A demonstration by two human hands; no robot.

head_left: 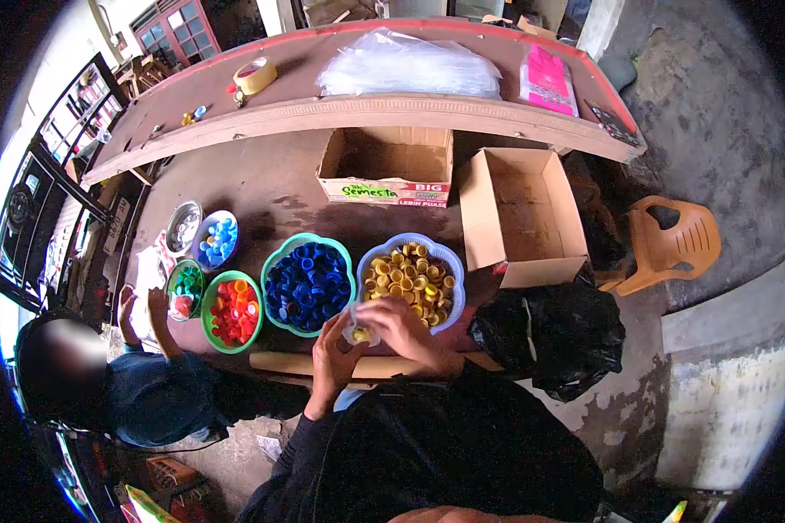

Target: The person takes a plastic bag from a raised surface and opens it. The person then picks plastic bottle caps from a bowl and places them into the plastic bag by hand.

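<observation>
My left hand (330, 357) is closed around a small clear plastic bag (351, 335) with yellowish caps inside. Over the bag's upper part, my right hand (403, 328) has its fingers bent together at the bag; whatever is between them is hidden. Just beyond my right hand stands a lavender scalloped basin (456, 261) of gold-yellow bottle caps (410, 272). A mint-green scalloped basin (270, 261) of dark blue caps (308, 286) lies beyond my left hand.
Left are a green bowl (208, 329) of red caps and smaller bowls. Two open cardboard boxes (384, 192) (536, 260) stand behind. A black plastic bag (558, 336) lies right. The raised shelf (305, 118) holds tape (255, 76) and plastic bags (406, 65). A co-worker (161, 392) sits left, hands raised.
</observation>
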